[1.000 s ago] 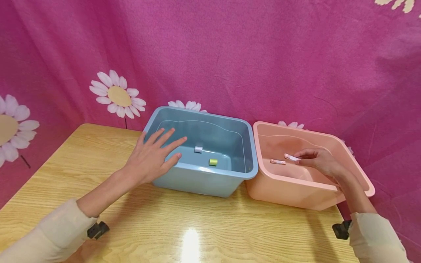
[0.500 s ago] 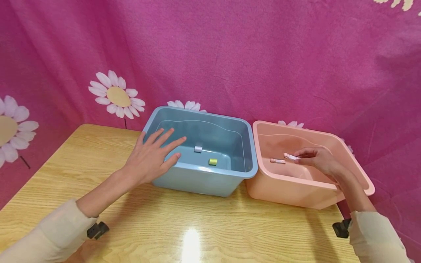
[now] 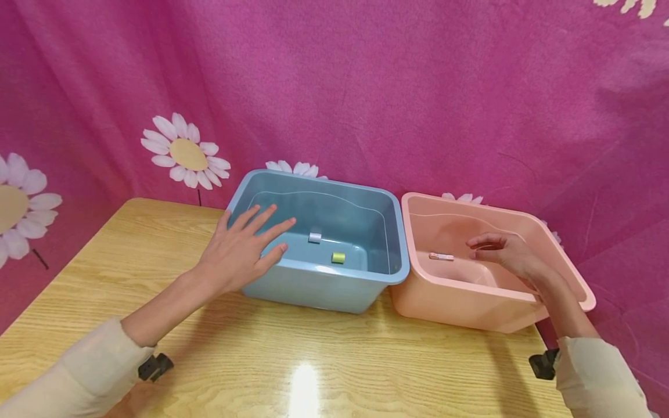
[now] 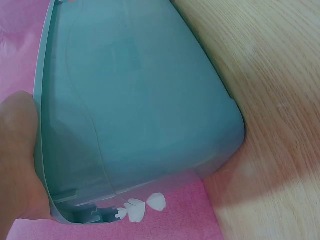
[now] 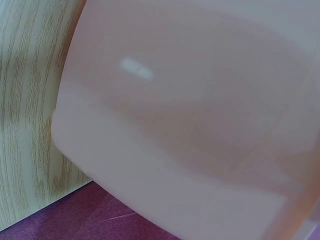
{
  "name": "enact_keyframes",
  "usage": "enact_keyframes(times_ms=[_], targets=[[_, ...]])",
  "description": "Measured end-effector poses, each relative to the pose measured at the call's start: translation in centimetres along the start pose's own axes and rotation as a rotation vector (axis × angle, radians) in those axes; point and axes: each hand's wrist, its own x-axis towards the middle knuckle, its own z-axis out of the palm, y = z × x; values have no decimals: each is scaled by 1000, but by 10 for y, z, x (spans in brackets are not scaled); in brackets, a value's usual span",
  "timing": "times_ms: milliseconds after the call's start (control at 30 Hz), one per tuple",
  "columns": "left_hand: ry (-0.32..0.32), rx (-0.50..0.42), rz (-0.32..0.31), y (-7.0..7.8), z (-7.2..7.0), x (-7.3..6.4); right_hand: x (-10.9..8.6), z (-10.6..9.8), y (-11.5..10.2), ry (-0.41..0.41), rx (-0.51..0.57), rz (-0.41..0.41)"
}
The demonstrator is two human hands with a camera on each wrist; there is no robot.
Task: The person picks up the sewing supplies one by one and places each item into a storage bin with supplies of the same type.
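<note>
My left hand lies with spread fingers over the left front part of the blue bin. In the left wrist view, part of the hand touches the bin's rim. Inside lie a lilac thread spool and a yellow-green thread spool. My right hand reaches into the pink bin, thumb and fingers apart with nothing visible between them. A small folded pink bundle with a white band lies left of its fingertips. A second such bundle is out of sight.
Both bins stand side by side on a wooden table, their rims nearly touching. Behind them hangs a magenta curtain with white daisies. The right wrist view is mostly filled by the pink bin's outer wall.
The right thumb and fingers have let go of a pink-and-white bundle, which is no longer visible. The left hand and both bins stay where they were.
</note>
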Motion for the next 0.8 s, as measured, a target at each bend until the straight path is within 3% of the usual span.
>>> enact_keyframes(times_ms=[267,633,800], targets=[[9,4,8,-1,1,0,-2,0,-5,13,-112,8],[-3,2,4,0,0,0,-6,4,-14,25,-106,17],[-1,1,2,0,0,0,-8,10,-22,32,-47,5]])
